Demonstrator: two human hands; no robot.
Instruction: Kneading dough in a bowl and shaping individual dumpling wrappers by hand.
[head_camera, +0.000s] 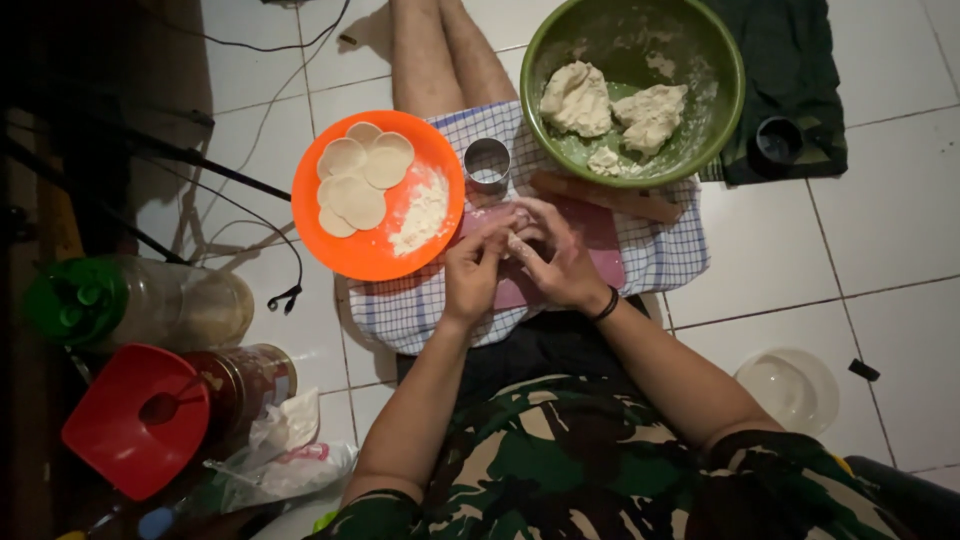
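My left hand (472, 268) and my right hand (560, 262) meet over a pink board (600, 232) on a checked cloth (660, 255); together their fingers pinch a small piece of dough (520, 240). Just beyond the fingertips stands a round metal cutter (487, 163). An orange plate (370, 255) to the left holds several flat dough rounds (357, 183) and a heap of flour (425, 213). A green bowl (700, 130) at the far right holds lumps of dough (577, 98). A wooden rolling pin (610, 196) lies between bowl and board.
A red lid (135, 420), jars (245, 380) and a plastic bag (285, 455) crowd the floor at the left. A clear lid (790, 385) lies on the tiles at the right. A dark cup (778, 140) sits on green fabric (790, 60). Cables (280, 250) cross the floor.
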